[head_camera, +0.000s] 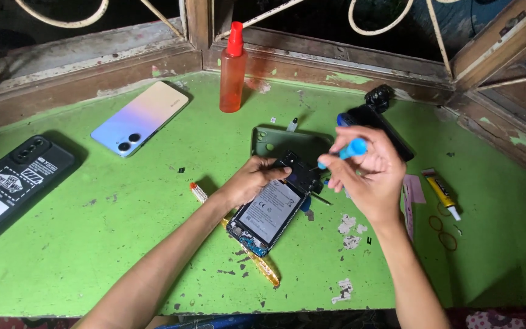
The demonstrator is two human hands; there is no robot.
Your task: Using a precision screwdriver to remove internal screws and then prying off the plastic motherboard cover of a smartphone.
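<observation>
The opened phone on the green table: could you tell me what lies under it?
A yellow-handled tool pokes out from beneath the opened phone; its middle part is covered. The left hand steadies the phone.
</observation>
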